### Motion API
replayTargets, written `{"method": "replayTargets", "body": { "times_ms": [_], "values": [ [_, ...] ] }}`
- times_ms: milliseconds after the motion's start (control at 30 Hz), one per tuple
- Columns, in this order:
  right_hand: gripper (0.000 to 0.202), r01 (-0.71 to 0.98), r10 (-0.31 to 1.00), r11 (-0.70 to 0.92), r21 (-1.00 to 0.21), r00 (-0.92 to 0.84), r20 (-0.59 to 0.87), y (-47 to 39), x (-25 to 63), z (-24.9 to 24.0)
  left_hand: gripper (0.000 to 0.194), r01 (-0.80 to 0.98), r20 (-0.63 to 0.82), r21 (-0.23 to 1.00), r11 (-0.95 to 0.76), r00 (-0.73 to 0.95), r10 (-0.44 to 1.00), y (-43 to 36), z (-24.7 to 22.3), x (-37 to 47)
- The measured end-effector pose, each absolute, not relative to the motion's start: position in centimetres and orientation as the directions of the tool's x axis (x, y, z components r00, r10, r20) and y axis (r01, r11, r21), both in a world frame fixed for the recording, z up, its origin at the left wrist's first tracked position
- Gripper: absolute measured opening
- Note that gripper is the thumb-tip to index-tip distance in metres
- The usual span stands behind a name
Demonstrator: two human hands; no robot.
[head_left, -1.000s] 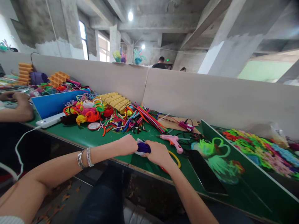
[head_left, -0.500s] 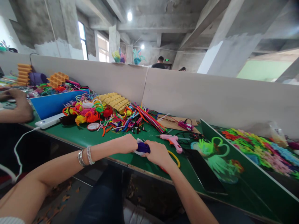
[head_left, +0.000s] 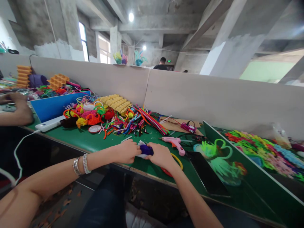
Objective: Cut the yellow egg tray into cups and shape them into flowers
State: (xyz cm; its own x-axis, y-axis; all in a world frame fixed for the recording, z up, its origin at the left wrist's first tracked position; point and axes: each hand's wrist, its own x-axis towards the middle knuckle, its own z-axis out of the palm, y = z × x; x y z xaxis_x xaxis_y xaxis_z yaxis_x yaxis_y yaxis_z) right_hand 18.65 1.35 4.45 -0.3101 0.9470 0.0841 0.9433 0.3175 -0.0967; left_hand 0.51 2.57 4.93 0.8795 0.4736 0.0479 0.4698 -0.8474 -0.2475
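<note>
Left hand [head_left: 128, 151] shifted slightly left vs half a second ago. Head view: its fingers are curled on the left end of the purple-white bundle [head_left: 146, 150]; right hand [head_left: 161, 155] grips the right end. Bundle's over green table [head_left: 87, 142], near edge; pink glue gun [head_left: 175, 144] just beyond right hand.

We get cool, fairly even light around the grey partition [head_left: 190, 91]: a glaring ceiling bulb [head_left: 131, 17] and blown-out windows [head_left: 104, 49] shine beyond it. In front of it, the green tabletop [head_left: 92, 144] carries a pale sheen; beneath, the floor [head_left: 60, 205] sinks into shadow. Wide-angle stretch tilts the concrete column [head_left: 247, 28] behind its right half.
</note>
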Motion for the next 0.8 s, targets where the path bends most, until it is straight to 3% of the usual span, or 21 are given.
{"method": "replayTargets", "body": {
  "times_ms": [100,233,367,500,667,800],
  "values": [
    [0.042,0.945,0.953,0.302,-0.128,-0.298,0.046,1.5,19.0,4.7,0.026,0.511,0.018,-0.143,-0.847,0.857,0.514,3.2,4.8,0.0],
    [0.044,0.942,0.952,0.304,-0.142,-0.304,0.020,1.5,19.2,5.0,0.018,0.496,0.034,-0.054,-0.867,0.869,0.494,4.3,4.6,-0.3],
    [0.043,0.934,0.945,0.323,-0.150,-0.326,0.006,1.3,19.3,5.1,0.012,0.416,0.068,-0.179,-0.892,0.909,0.411,4.4,4.9,0.1],
    [0.044,0.928,0.940,0.337,-0.158,-0.340,0.008,1.0,19.1,5.1,0.018,0.312,0.068,-0.311,-0.898,0.949,0.306,4.3,5.0,0.5],
    [0.044,0.926,0.939,0.343,-0.156,-0.344,0.020,1.0,19.1,5.2,0.023,0.203,0.126,-0.313,-0.928,0.977,0.172,4.7,4.7,0.6],
    [0.042,0.921,0.933,0.358,-0.154,-0.358,0.033,1.0,19.2,5.1,0.022,0.193,0.118,-0.319,-0.928,0.980,0.163,5.1,4.5,0.5]
  ]
}}
